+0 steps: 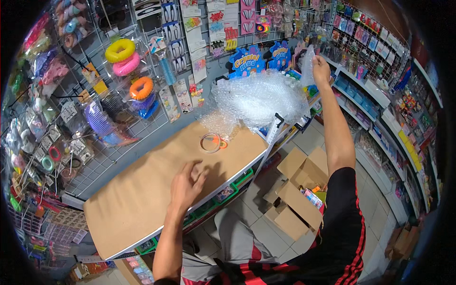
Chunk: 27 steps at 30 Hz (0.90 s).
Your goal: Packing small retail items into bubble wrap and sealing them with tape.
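My right hand [321,71] is raised at the upper right, its fingers closed on a piece of bubble wrap [307,67]. Beside it a large heap of clear bubble wrap [263,98] covers the far end of the counter. Above the near part of the brown counter top [142,192] my left hand [187,181] hovers with fingers apart and nothing in them. Just beyond it lie a roll of clear tape [202,145] and orange-handled scissors [223,143], the roll partly over the scissors.
Hair accessories hang on a wire grid [117,142] behind the counter. An open cardboard box [299,210] with packaged goods stands on the tiled floor to the right. Stocked shelves [363,89] curve along the right side. A metal bracket [274,128] stands up at the counter's edge.
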Each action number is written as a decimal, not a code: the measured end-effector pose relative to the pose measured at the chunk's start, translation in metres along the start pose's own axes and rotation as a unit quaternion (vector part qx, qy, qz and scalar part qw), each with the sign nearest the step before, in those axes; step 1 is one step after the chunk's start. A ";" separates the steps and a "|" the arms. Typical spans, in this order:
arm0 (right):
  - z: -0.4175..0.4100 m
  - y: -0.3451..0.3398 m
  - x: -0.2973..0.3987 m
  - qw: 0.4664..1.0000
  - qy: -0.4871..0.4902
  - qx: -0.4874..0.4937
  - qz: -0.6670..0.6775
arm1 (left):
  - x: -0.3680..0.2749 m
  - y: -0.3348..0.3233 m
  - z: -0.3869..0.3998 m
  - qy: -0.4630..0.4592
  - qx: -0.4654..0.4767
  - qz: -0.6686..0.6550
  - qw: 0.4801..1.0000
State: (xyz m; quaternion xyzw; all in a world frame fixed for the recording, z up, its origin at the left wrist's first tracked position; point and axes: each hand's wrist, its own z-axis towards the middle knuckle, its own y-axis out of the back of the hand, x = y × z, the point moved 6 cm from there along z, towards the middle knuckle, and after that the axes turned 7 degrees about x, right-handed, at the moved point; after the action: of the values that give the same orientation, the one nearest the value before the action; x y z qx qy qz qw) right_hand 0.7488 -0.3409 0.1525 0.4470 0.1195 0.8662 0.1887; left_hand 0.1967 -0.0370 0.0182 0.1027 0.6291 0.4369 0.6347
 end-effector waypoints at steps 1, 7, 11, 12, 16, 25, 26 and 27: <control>-0.002 -0.006 0.004 1.000 -0.001 0.003 0.003 | -0.015 0.003 0.017 -0.020 0.002 -0.014 1.000; 0.002 -0.029 -0.017 0.957 -0.050 0.159 0.237 | -0.086 -0.003 0.150 -0.216 -0.049 -0.043 0.974; 0.011 -0.032 -0.024 0.971 -0.025 0.145 0.188 | -0.110 -0.021 0.217 -0.226 -0.024 -0.056 0.972; 0.011 -0.031 -0.018 0.985 0.013 0.116 0.130 | -0.110 -0.031 0.227 -0.215 0.020 -0.050 0.975; -0.003 -0.032 0.013 0.992 0.103 -0.032 -0.061 | -0.097 -0.061 0.233 -0.208 0.155 -0.006 0.966; -0.069 -0.115 0.021 0.953 0.156 0.195 -0.172 | -0.085 -0.042 0.207 -0.272 -0.016 0.011 0.962; -0.080 -0.127 0.019 0.942 0.138 0.247 -0.182 | -0.089 -0.037 0.205 -0.283 -0.038 0.015 0.958; -0.091 -0.137 0.019 0.927 0.119 0.299 -0.190 | -0.092 -0.031 0.203 -0.293 -0.059 0.019 0.954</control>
State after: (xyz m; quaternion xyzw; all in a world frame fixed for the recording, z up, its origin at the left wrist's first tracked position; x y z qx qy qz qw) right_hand 0.6943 -0.2125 0.0625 0.3449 0.4774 0.7851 0.1915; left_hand 0.4062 -0.0330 0.0999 0.2005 0.3862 0.4357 0.7879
